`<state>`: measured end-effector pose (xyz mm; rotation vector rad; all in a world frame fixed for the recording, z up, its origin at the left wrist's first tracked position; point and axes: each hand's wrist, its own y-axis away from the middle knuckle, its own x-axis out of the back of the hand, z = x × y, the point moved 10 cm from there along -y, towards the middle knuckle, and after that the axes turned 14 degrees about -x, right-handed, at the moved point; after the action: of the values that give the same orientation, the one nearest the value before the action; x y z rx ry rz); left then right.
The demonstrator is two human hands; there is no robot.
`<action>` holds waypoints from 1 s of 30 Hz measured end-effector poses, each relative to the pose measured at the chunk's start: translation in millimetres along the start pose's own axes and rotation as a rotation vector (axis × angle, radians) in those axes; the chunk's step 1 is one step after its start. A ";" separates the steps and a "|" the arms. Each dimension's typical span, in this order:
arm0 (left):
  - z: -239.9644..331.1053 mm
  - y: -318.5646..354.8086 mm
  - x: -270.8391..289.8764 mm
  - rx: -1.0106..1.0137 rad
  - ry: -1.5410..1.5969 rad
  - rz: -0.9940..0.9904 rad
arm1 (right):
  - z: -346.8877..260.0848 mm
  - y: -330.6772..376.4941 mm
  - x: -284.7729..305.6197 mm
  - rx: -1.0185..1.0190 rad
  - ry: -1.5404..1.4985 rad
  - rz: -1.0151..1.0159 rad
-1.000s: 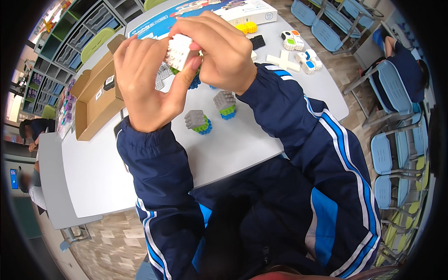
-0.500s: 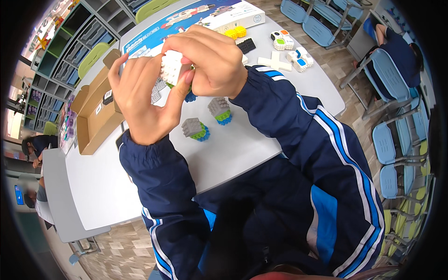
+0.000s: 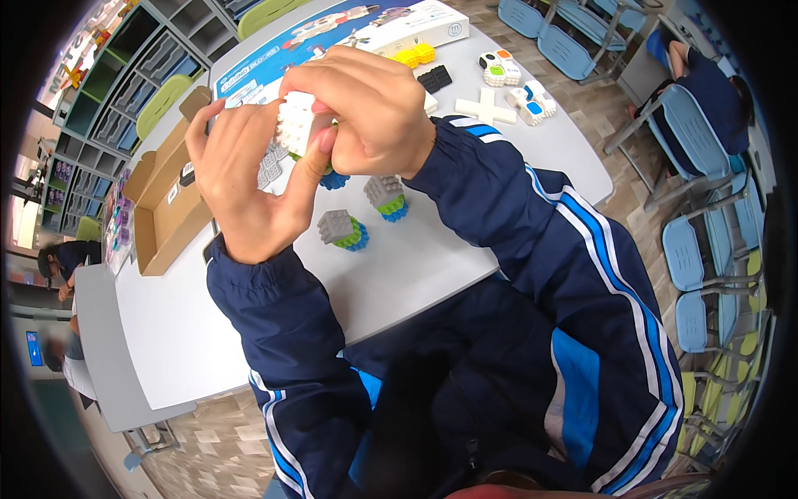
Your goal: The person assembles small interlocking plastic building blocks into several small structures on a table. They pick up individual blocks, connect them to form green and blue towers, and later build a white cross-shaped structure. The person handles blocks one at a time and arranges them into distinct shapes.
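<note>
A white studded block (image 3: 294, 125) is pinched between my two hands above the table, with a bit of green showing under it. My left hand (image 3: 249, 179) has its thumb and fingers around the block's left and lower side. Curled over the top and right side is my right hand (image 3: 370, 104), its fingertips pressed to the block. Below the hands stand a grey, green and blue block stack (image 3: 337, 227) and a similar stack (image 3: 385, 198). A blue and green piece (image 3: 335, 180) is partly hidden by my hands. Grey studded pieces (image 3: 272, 163) lie behind my left hand.
An opened brown cardboard box (image 3: 170, 224) lies left on the white table (image 3: 166, 333). A printed blue and white box (image 3: 440, 33) is at the back. Yellow blocks (image 3: 416, 56), a black block (image 3: 435, 79), a white cross (image 3: 485, 108) and white modules (image 3: 500, 69) sit back right.
Both hands keep their hold on the white block, which is tilted slightly differently. The whole view has shifted a little, moving the table things slightly left.
</note>
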<state>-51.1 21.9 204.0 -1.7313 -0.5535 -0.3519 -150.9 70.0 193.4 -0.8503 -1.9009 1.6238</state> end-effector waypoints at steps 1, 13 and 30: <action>1.2 -0.9 0.6 0.002 0.002 0.001 | -0.3 0.1 0.8 0.005 -0.007 0.018; -24.1 8.6 5.0 0.160 0.133 -0.062 | 48.4 -24.1 38.2 -0.328 -0.055 0.057; -98.0 133.5 -106.6 0.822 0.756 -0.502 | 105.2 -41.3 73.5 -0.530 -0.252 0.101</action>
<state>-62.7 -113.6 61.5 -0.5719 -0.4602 -0.9315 -282.3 48.6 214.6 -0.9922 -2.5675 1.3434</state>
